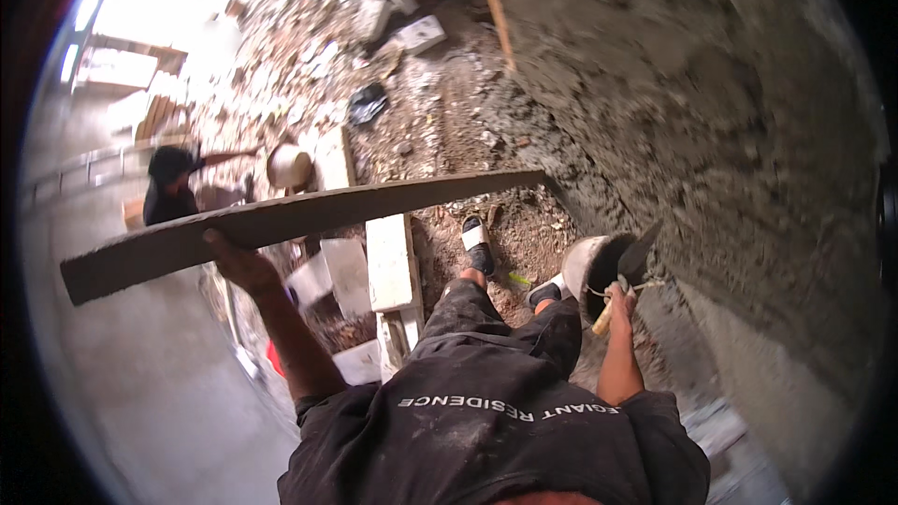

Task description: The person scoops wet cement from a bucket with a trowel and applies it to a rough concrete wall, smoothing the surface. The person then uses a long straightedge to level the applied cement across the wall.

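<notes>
My left hand [245, 266] is closed on the lower edge of a long, flat screed board [327, 215], grey with mortar. The board stretches across in front of me, its far right end close to the rough plastered wall [692, 112]. Down at my right side, my right hand [618, 303] grips a trowel by its pale wooden handle [603, 320]. The pointed trowel blade [642, 254] tilts up over the rim of a mortar-stained bucket [585, 266]. A thin bucket handle passes by my fingers; whether they touch it I cannot tell. The bucket's inside is mostly hidden in shadow.
Pale blocks [390, 266] are stacked left of my legs. Rubble and loose stones [430, 140] cover the ground, with a black plastic bag [368, 103] on it. Beyond the board at left, another person [171, 182] reaches toward a light bucket [290, 166]. Timber props [494, 9] stand ahead.
</notes>
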`<state>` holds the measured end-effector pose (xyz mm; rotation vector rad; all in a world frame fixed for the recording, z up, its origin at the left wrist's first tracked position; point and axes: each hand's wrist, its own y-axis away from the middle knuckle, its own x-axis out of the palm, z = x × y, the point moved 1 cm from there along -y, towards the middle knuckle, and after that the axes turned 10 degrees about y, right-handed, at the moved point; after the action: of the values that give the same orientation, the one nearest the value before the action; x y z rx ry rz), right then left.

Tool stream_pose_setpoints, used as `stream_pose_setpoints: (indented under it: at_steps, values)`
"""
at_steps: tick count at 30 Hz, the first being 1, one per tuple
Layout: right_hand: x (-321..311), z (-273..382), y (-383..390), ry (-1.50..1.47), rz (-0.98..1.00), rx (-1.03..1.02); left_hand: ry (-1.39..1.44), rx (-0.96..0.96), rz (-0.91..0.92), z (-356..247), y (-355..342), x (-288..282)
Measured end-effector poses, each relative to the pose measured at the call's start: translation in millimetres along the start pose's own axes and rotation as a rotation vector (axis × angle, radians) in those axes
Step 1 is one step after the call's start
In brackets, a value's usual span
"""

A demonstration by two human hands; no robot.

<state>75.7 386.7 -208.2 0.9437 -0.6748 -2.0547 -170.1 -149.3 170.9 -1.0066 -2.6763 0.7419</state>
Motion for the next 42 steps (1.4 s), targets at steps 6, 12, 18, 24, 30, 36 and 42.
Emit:
stream_pose_setpoints:
  at_steps: [6, 12, 18, 24, 30, 36, 42]
  values:
    - [118, 214, 39, 0.131, 0.297, -0.415, 0.120, -0.189, -0.288, -14, -6, -94]
    - [293, 325, 73, 0.330, 0.504, -0.592, 0.058, -0.210, -0.339, 23, -19, -148]
    - [437, 358, 55, 0.765, 0.467, -0.761, 0.146, -0.268, -0.236, 32, -27, -159]
    - [506, 371, 92, 0.961, 0.648, -0.824, 0.091, -0.265, -0.209, 37, -30, -164]
    - [441, 305, 84, 1.174, 0.749, -0.741, 0.124, -0.278, -0.166, 47, -61, -119]
    - [234, 190, 56, 1.095, 0.395, -0.322, 0.062, -0.254, -0.025, 57, -103, -34]
    - [83, 66, 80, 0.552, 0.061, 0.164, 0.071, -0.023, 0.293, 50, -105, 64]
